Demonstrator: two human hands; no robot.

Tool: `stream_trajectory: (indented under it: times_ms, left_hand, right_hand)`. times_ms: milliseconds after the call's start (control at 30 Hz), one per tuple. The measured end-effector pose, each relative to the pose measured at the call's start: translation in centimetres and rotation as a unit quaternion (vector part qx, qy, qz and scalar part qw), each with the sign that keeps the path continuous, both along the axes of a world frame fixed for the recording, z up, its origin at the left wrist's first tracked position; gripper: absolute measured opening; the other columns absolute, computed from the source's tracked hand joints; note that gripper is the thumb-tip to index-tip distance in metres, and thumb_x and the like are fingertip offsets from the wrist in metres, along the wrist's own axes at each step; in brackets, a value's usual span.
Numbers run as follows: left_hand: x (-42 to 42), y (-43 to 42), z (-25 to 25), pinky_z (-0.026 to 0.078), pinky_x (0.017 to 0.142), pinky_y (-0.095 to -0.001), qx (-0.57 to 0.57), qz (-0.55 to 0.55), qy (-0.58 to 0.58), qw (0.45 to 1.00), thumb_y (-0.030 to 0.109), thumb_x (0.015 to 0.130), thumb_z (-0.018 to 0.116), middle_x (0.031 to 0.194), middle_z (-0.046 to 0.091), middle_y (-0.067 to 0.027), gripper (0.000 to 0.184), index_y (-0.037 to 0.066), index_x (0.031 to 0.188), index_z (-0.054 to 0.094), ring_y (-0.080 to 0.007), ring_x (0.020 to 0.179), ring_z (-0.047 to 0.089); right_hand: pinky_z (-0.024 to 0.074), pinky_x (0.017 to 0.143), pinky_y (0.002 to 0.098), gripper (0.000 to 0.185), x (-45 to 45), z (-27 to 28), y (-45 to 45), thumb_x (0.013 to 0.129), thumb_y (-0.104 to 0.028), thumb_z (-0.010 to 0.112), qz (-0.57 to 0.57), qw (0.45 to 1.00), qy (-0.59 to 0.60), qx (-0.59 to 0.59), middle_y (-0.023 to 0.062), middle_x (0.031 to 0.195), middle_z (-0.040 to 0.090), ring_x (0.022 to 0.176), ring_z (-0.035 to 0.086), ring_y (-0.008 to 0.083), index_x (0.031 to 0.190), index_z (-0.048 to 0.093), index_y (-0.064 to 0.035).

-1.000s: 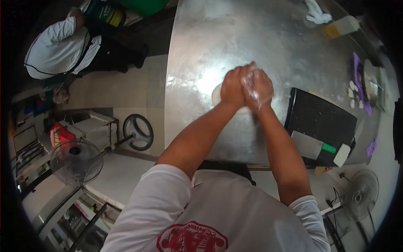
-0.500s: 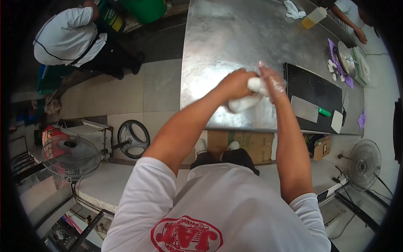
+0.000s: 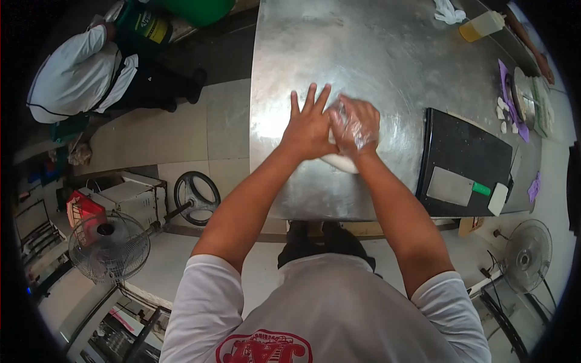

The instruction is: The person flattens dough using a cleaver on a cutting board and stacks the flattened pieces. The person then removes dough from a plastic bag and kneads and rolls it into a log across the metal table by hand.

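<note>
White dough (image 3: pixel 341 163) lies on the steel table, mostly covered by my two hands; a smooth, rounded end shows below them. My left hand (image 3: pixel 307 132) is bare, its fingers spread and stretched forward, with the thumb side against the dough. Close beside it, my right hand (image 3: pixel 357 127) wears a clear plastic glove. Its fingers are bent and close together over the dough, pressing on it. How much dough sits under the palms is hidden.
On the steel table (image 3: pixel 290 54), a black board (image 3: pixel 463 142) at right holds a cleaver (image 3: pixel 451 186) and a white scraper (image 3: pixel 498 199). A squeeze bottle (image 3: pixel 481 27) and white cloth (image 3: pixel 449 12) lie farther back. Another person (image 3: pixel 78 72) stands left.
The dough, held up between my hands before, is now down on the table. My left hand has opened from its grip and spread its fingers; my right hand has moved left and bent over the dough.
</note>
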State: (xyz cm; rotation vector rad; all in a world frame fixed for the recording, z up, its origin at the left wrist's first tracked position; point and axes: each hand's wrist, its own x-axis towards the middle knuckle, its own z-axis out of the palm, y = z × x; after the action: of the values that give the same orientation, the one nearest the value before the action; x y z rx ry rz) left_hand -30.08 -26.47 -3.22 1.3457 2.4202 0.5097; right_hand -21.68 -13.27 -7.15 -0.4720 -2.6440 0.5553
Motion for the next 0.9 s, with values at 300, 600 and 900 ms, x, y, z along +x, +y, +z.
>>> stream_trajectory:
  times_ms: [300, 600, 900]
  left_hand:
    - [1.7, 0.0, 1.9, 0.045, 0.107, -0.0401, 0.041, 0.039, -0.122, 0.991, 0.028, 0.074, 0.084, 0.132, 0.059, -0.0224, 0.074, 0.001, 0.135, 0.052, -0.0370, 0.126, 0.055]
    - [13.0, 2.3, 0.1, 0.046, 0.102, -0.0447, 0.065, 0.011, 0.207, 0.976, 0.023, 0.080, 0.064, 0.117, 0.061, -0.0137, 0.042, 0.003, 0.117, 0.062, -0.0308, 0.117, 0.056]
    - [9.4, 4.3, -1.8, 0.042, 0.106, -0.0464, 0.073, 0.077, 0.145, 0.984, 0.028, 0.083, 0.060, 0.127, 0.061, -0.0087, 0.041, 0.008, 0.118, 0.065, -0.0277, 0.124, 0.054]
  right_hand:
    - [0.0460, 0.091, 0.0509, 0.040, -0.1, 1.8, 2.0, 0.103, -0.041, 0.047, 0.108, 0.985, -0.098, -0.089, 0.0161, 0.104, 0.069, 0.102, 0.063, 0.0378, 0.105, 0.065, -0.0053]
    - [0.0430, 0.104, 0.0483, 0.051, 12.4, 1.7, -0.4, 0.097, -0.027, 0.062, 0.029, 0.907, 0.086, -0.412, 0.0246, 0.132, 0.055, 0.119, 0.055, 0.0412, 0.136, 0.049, 0.0039]
    - [0.0374, 0.106, 0.0535, 0.063, 7.3, -0.1, 0.6, 0.090, -0.037, 0.064, 0.065, 0.974, 0.117, -0.184, 0.0239, 0.133, 0.056, 0.123, 0.053, 0.0422, 0.137, 0.050, 0.0016]
